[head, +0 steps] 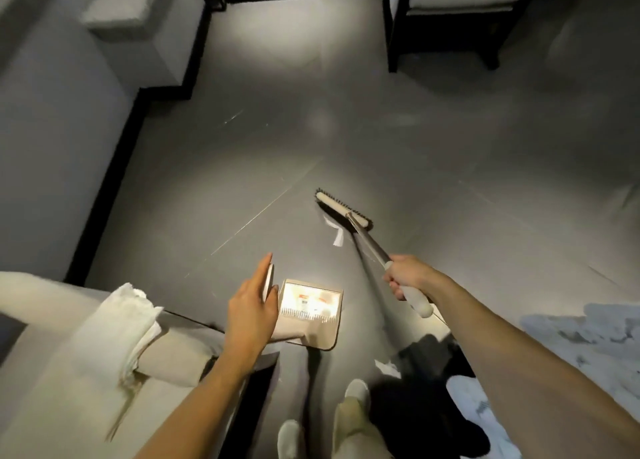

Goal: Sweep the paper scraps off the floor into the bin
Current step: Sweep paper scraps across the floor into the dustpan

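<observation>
A broom with a cream head and dark bristles stands on the grey floor ahead of me. My right hand grips its white handle end. A white paper scrap lies against the bristles on the near side. Another scrap lies by my feet. A beige long-handled dustpan sits on the floor, brightly lit, with several scraps inside. My left hand holds the top of the dustpan handle between fingers and thumb. No bin is in view.
A grey sofa runs along the left, with a white cloth draped over a near armrest. A dark-framed armchair stands at the far right. A pale rug lies at the right. My feet are below.
</observation>
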Demonstrator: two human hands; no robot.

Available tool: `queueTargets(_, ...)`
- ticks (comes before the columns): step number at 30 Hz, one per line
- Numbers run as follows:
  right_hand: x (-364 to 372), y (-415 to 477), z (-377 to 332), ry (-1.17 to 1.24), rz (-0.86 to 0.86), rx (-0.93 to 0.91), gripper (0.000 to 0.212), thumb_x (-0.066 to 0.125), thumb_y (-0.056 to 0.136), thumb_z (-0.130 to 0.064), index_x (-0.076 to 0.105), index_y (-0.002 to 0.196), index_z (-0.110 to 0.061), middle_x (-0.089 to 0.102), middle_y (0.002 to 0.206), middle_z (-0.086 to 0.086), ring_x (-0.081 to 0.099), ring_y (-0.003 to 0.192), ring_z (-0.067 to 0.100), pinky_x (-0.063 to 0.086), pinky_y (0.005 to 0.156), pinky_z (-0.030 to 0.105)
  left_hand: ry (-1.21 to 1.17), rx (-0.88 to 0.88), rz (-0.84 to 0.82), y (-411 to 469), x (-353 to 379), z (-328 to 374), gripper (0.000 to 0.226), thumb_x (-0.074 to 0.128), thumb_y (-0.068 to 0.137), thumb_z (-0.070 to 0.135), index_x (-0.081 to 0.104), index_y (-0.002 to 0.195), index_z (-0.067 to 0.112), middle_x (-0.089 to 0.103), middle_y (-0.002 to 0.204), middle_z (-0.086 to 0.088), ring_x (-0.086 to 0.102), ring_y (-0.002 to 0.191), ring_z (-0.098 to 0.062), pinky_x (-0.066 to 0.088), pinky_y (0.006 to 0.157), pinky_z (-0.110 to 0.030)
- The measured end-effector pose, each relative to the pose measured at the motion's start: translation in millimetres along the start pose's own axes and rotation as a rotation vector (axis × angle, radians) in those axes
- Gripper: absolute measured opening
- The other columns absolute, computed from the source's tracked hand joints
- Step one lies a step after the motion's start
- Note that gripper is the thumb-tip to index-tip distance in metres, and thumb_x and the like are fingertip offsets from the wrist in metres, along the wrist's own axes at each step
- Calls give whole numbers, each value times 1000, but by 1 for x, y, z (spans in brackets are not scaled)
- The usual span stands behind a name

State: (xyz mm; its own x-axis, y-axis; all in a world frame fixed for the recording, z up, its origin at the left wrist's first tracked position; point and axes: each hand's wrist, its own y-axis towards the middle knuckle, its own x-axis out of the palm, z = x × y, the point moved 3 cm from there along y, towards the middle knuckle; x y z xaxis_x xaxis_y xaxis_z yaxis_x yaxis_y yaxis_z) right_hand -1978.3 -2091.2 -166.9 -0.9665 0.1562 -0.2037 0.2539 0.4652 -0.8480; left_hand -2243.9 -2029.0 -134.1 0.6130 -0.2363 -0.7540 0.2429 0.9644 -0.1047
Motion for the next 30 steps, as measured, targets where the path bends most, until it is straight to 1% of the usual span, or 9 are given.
queueTargets(5,19,8,5,-200,-93,71,39,49,89,-2,44,125,-15,52,74,10,44,52,12,43,48,23,15,37,-3,28,-8,-6,57,56,93,13,35,143,31,61,119,-15,58,99,-30,47,87,-39)
queueTargets(8,30,-18,16,-259,-187,128,28,50,87,2,43,110,-12,52,66,8,44,50,11,43,49,23,-12,30,-9,33,-9,-5,57,56,92,12,36,143,29,57,127,-14,55,111,-33,44,94,-43)
queueTargets(10,33,-36,23,-315,-222,166,33,49,84,1,51,115,-10,51,58,6,43,47,10,40,49,23,-36,34,-29,29,-8,-2,57,55,93,11,36,143,30,56,129,-14,53,114,-33,44,96,-43)
queueTargets(13,26,-62,29,-225,-274,256,52,44,86,1,47,135,-19,43,45,0,36,36,7,32,37,16,-46,63,-68,19,-6,-2,57,55,93,11,36,142,31,56,129,-12,56,109,-31,44,95,-41)
queueTargets(16,15,-101,39,-102,-327,321,31,39,91,0,45,115,-18,38,41,-2,34,29,4,31,30,14,-53,139,-133,3,-7,-6,57,56,92,11,37,142,30,54,134,-8,54,114,-27,42,99,-37)
queueTargets(19,14,-148,70,51,-252,283,40,37,92,3,44,126,-17,38,45,0,34,29,4,29,26,12,-25,253,-164,-32,-12,-13,56,57,91,11,38,142,26,53,136,-7,53,117,-28,39,100,-33)
queueTargets(22,29,-200,115,178,-109,180,38,40,91,5,47,123,-13,39,50,1,34,33,4,28,27,12,-52,328,-186,-77,-23,-22,54,55,93,12,37,142,21,49,140,-5,48,125,-25,33,98,-25)
queueTargets(24,47,-226,147,272,-38,127,40,42,91,5,47,127,-9,40,53,2,34,34,4,28,28,12,-40,371,-213,-107,-34,-29,54,55,93,15,36,143,21,51,136,-10,49,122,-27,37,100,-31)
queueTargets(30,106,-266,240,449,135,63,65,44,89,11,34,144,-23,42,52,3,37,31,5,30,29,13,32,431,-248,-194,-67,-55,55,52,95,17,32,144,29,56,130,-11,55,113,-27,42,98,-37)
